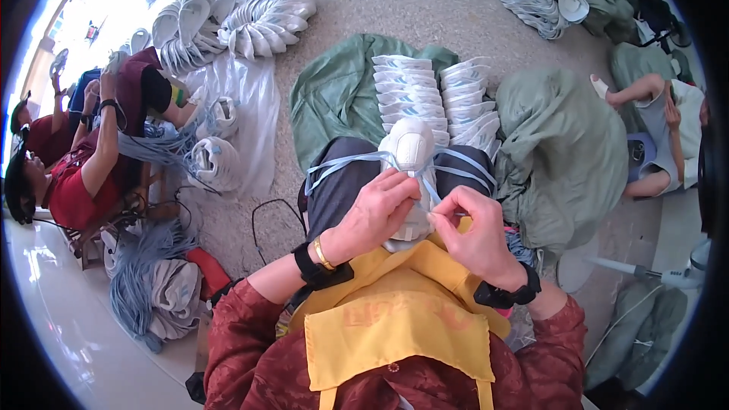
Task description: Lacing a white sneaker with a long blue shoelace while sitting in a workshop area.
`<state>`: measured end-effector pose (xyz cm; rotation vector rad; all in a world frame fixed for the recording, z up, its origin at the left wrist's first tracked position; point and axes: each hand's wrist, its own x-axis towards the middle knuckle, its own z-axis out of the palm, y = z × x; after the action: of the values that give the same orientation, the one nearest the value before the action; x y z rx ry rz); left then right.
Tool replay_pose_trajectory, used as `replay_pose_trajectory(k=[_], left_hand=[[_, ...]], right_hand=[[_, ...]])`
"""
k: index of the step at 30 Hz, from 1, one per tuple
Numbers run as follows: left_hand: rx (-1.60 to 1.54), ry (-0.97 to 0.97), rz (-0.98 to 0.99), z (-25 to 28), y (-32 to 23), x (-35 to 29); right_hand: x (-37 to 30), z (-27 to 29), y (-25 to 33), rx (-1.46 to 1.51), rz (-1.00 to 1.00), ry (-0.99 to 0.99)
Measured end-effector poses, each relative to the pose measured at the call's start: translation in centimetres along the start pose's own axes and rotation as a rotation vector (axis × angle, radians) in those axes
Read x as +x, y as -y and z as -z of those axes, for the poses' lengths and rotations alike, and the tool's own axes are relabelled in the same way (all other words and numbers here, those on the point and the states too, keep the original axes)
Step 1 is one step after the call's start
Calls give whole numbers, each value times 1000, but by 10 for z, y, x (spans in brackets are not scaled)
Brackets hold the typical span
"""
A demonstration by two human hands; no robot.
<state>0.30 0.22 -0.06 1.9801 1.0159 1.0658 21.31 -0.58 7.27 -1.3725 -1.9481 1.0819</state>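
Observation:
A white shoe upper (411, 144) rests on my lap between my thighs, its rounded end pointing away from me. A light blue shoelace (355, 158) runs across it, with loose lengths trailing over both thighs. My left hand (378, 206) lies against the left side of the upper, fingers bent together at the lacing; whether lace is between them is hidden. On the other side, my right hand (472, 229) pinches a lace strand between thumb and forefinger, its other fingers curled. A yellow apron (399, 326) covers my front below the upper.
Stacked white uppers (410, 95) stand on green cloth (330, 91) ahead of me. A green sack (562, 159) bulges at the right. Blue lace bundles (144, 273) hang at the left, near co-workers in red (80, 171). Another seated person (661, 129) is at far right.

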Motion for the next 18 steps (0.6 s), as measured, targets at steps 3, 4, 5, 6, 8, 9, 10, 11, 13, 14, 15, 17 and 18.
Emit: replay_pose_trajectory(k=[3, 4, 5, 6, 8, 9, 10, 11, 13, 14, 15, 17, 18], left_hand=[[-54, -63, 71, 1, 3, 1], [-116, -66, 158, 1, 4, 1], [-148, -45, 208, 2, 4, 1], [-145, -48, 206, 2, 6, 1], [-308, -82, 351, 0, 10, 0], [-307, -83, 349, -1, 10, 1], [-382, -93, 394, -2, 10, 3], [-458, -103, 440, -2, 10, 5], [-443, -98, 457, -3, 9, 8], [-429, -92, 476, -3, 9, 10], [-426, -96, 475, -5, 10, 10], [-452, -160, 366, -10, 15, 8], [-454, -159, 365, -11, 14, 9]], right_hand=[[12, -5, -13, 313, 36, 16], [16, -6, -16, 312, 37, 13], [19, -8, -20, 457, -19, -1], [23, -9, -21, 604, -73, -11], [32, -8, -25, 614, -86, 3], [37, -9, -29, 636, -110, 3], [42, -10, -32, 658, -133, 2], [47, -10, -32, 657, -130, 2], [56, -11, -30, 593, -179, -20], [59, -11, -29, 592, -177, -20], [62, -10, -27, 560, -191, -24], [65, -12, -23, 529, -201, -25], [66, -12, -22, 528, -200, -28]])
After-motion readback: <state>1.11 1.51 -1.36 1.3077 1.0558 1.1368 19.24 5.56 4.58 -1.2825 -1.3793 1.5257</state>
